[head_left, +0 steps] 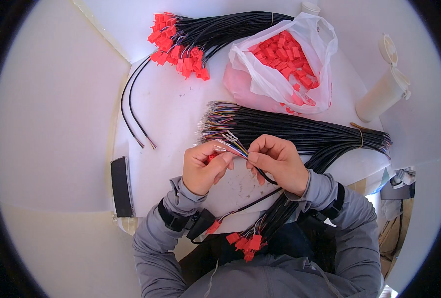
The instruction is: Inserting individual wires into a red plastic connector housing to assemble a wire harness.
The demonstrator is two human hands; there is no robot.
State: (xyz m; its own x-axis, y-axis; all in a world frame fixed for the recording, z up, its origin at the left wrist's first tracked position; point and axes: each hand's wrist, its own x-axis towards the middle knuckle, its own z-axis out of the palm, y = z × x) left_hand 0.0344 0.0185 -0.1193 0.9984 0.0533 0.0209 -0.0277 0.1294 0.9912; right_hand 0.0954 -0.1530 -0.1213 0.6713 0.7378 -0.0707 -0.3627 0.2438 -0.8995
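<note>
My left hand point(205, 166) is curled closed, with a red connector housing point(212, 157) showing partly between its fingers. Its thumb and index finger sit close to the metal-tipped end of one wire. Facing it, my right hand point(279, 163) pinches a black multi-core cable point(266, 176) where its thin coloured wires point(236, 144) fan out. Silvery crimp terminals tip those wires. Just beyond both hands lies a thick bundle of black cables point(300, 130), its bare terminals pointing left. Fingers hide most of the housing, so I cannot tell whether any wire is inside it.
A white plastic bag point(245, 74) of red housings stands behind the bundle. Cables with red connectors point(180, 59) lie at the back left, beside two loose cables point(131, 107). More connector-ended cables point(250, 243) hang at my lap. A black rectangular object point(122, 187) and white flip-top container point(383, 94) flank the table.
</note>
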